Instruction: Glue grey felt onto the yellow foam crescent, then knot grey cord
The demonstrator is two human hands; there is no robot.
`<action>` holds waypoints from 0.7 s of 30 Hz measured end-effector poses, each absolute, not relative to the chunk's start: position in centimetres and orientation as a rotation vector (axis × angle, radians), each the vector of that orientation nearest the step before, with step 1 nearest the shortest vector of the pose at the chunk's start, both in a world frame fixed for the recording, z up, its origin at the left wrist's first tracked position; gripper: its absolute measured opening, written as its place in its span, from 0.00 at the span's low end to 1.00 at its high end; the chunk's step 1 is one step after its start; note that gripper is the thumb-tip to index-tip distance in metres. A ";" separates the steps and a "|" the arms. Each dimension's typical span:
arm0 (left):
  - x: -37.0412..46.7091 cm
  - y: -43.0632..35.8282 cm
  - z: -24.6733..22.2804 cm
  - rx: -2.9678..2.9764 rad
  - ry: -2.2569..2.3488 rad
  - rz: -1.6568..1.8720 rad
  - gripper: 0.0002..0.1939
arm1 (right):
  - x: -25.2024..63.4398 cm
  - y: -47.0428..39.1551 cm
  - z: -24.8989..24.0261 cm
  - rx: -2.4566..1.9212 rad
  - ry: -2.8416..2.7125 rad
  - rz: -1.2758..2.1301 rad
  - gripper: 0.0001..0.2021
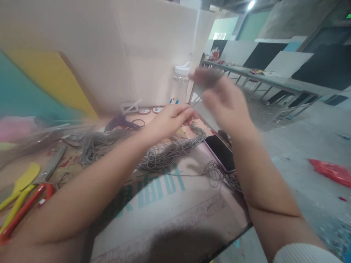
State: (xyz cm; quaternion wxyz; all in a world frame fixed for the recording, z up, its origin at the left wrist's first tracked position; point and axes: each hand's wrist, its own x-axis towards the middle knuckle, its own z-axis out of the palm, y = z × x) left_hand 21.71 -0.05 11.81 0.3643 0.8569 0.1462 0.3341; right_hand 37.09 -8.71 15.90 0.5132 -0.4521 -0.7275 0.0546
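Note:
My left hand (179, 114) reaches across the table with its fingers closed at the far end of a bundle of thin grey cord (175, 151). The bundle trails from those fingers back to the left along the cardboard. To the right, my right hand (226, 100) is raised above the table edge, apart from the left. Motion smears its fingers, so I cannot see whether anything is in them. Below the right hand lies a dark-screened phone (221, 153), with loose grey cord (215, 173) beside it.
Orange-handled scissors (23, 210) and a yellow-handled tool (20, 186) lie at the left. A dark glue gun (122, 123) rests farther back. A clear bottle with a white lid (181, 80) stands by the upright cardboard panel (153, 44). Beyond is a long table (287, 82).

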 end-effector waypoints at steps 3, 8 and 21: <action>21.7 0.7 11.3 2.403 0.471 0.931 0.16 | 38.0 -8.5 14.2 -1.510 -1.909 0.202 0.14; 22.7 2.0 9.7 2.529 0.411 0.890 0.15 | 39.3 -7.9 11.8 -1.350 -1.773 0.764 0.25; 24.4 5.4 5.0 2.439 0.457 0.671 0.15 | 38.4 -5.3 8.9 -1.849 -2.352 -0.379 0.12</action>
